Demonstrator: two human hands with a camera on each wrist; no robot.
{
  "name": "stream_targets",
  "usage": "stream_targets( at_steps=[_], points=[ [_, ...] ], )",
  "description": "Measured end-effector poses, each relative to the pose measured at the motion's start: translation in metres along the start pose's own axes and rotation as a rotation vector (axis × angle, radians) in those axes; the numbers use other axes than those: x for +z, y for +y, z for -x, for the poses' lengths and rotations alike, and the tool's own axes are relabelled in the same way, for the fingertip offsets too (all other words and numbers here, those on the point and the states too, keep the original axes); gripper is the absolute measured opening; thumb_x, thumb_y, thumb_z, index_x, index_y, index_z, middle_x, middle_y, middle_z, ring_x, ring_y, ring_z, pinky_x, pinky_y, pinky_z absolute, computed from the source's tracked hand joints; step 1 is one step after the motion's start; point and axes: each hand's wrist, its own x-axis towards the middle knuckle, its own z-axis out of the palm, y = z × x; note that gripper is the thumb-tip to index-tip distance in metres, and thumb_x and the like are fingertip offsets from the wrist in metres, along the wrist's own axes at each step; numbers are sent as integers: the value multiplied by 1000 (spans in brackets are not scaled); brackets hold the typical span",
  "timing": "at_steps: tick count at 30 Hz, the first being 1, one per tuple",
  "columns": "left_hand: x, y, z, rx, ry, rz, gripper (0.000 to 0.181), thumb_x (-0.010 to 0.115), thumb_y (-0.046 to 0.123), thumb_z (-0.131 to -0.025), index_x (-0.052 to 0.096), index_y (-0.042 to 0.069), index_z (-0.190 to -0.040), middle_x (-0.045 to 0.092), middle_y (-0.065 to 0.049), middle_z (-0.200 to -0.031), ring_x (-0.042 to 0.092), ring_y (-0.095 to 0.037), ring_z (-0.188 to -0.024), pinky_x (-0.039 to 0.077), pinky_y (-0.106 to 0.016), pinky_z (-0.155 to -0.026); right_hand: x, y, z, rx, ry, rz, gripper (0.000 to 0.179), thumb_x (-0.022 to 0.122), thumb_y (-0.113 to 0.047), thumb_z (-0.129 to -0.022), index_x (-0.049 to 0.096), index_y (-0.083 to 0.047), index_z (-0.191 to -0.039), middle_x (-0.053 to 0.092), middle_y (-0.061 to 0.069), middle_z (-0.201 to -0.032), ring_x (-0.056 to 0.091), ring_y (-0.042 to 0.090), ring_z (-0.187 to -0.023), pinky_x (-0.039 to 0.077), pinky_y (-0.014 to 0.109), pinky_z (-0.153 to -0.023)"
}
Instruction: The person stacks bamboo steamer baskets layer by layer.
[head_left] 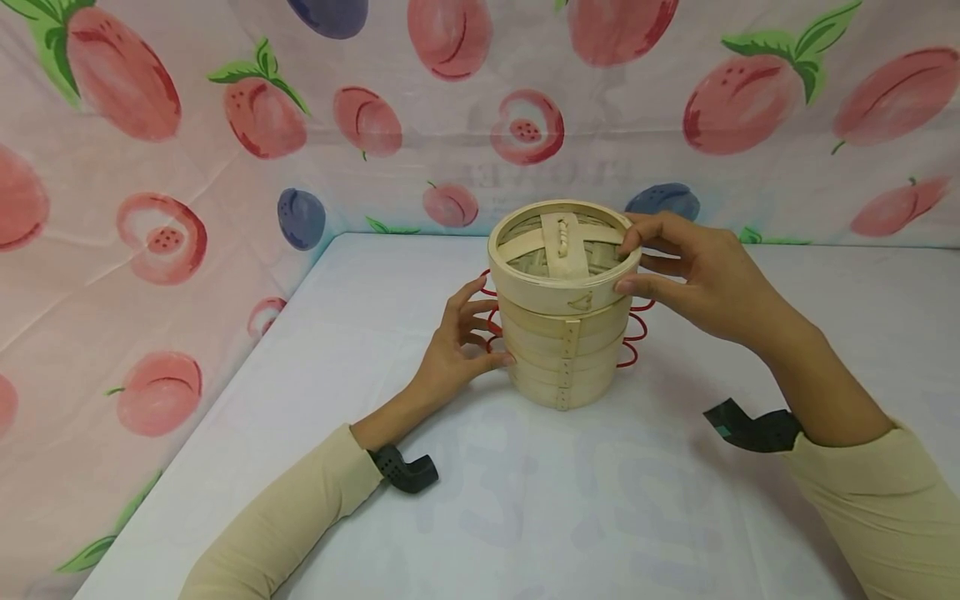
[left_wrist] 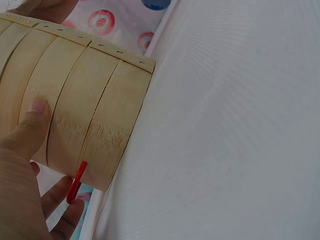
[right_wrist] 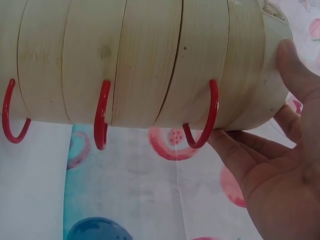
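A stacked bamboo steamer (head_left: pixel 566 350) stands upright on the white table, its tiers joined by stapled strips. Its woven lid (head_left: pixel 567 250) sits on top, with a small twisted loop at the centre. My left hand (head_left: pixel 461 337) holds the steamer's left side, thumb on the lower wall and fingers behind, near the red handles (left_wrist: pixel 76 182). At the upper right, my right hand (head_left: pixel 701 271) grips the lid's rim, thumb on the side wall and fingers over the top edge. Several red handles (right_wrist: pixel 102 115) stick out along the right side in the right wrist view.
A white cloth (head_left: pixel 480 517) covers the table around the steamer. Behind and to the left rises a pink fruit-print curtain (head_left: pixel 450 125). Each wrist carries a black camera mount (head_left: pixel 408 471) below the sleeve cuff.
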Motion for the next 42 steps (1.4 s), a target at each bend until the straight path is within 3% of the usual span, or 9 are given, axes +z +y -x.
stream_targets(
  at_steps=[5,13,22,32,42],
  points=[
    [0,-2,0,0,2,9,93,75,-11,-75,17,6,-145,48,-26,-131,56,-45,-99,46,-59,-77,-1,0,0,4,-27,-14,36,77,-1,-79,55,-3,-107,57,3,-123,48,18,-127,45,19,-91],
    [1,-34,0,1,14,14,101,78,-8,-73,17,20,-149,49,-16,-134,58,-36,-100,48,-54,-77,-2,1,0,5,-36,-22,37,77,-1,-78,55,-4,-107,56,3,-124,48,16,-126,44,19,-91],
    [0,-35,0,11,8,4,102,80,0,-75,17,27,-150,51,-5,-134,59,-28,-99,50,-45,-77,-4,0,2,16,-49,2,45,80,-2,-75,55,-6,-111,55,6,-129,50,16,-125,45,18,-90],
    [0,-36,1,14,14,13,103,80,-4,-73,18,25,-149,51,-9,-134,58,-30,-99,49,-48,-76,-2,0,2,2,-33,26,50,81,-3,-73,54,-7,-115,56,4,-124,52,6,-119,46,18,-89],
    [0,-36,0,14,11,2,102,81,1,-75,18,27,-150,51,-4,-134,59,-26,-99,50,-44,-77,0,0,2,-6,-23,34,51,81,-4,-74,55,-8,-117,57,1,-120,51,6,-120,46,19,-89]
  ],
)
